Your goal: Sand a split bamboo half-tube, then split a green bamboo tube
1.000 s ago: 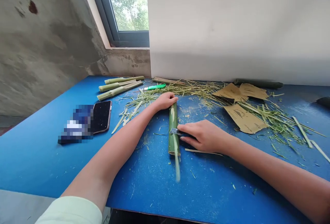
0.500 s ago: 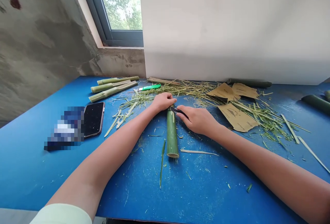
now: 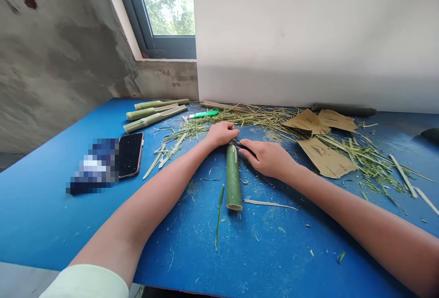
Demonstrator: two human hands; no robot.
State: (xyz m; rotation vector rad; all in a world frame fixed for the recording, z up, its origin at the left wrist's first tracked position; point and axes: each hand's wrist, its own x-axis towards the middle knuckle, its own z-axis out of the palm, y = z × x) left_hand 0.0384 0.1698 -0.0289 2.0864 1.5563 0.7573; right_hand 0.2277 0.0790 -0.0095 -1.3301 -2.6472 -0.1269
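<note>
A green bamboo tube (image 3: pixel 233 183) lies on the blue table, its open hollow end toward me. My left hand (image 3: pixel 222 134) is closed around the tube's far end, which the fingers hide. In my right hand (image 3: pixel 269 157) is a knife (image 3: pixel 246 146) with a dark handle, the fingers wrapped round it. The blade meets the bamboo just in front of my left fingers. Pale, scraped streaks show on the tube's upper side near the blade.
Cut bamboo pieces (image 3: pixel 156 119) and a green-handled cutter (image 3: pixel 205 114) lie at the back left. A phone (image 3: pixel 131 154) rests on the left. Bamboo shavings (image 3: pixel 260 116) spread along the back, with brown paper pieces (image 3: pixel 327 157) and a dark bamboo length (image 3: pixel 343 109) at right.
The whole view has shifted slightly, so everything appears a little further right. Both hands keep their hold on the bamboo and the knife, with hardly any movement between them.
</note>
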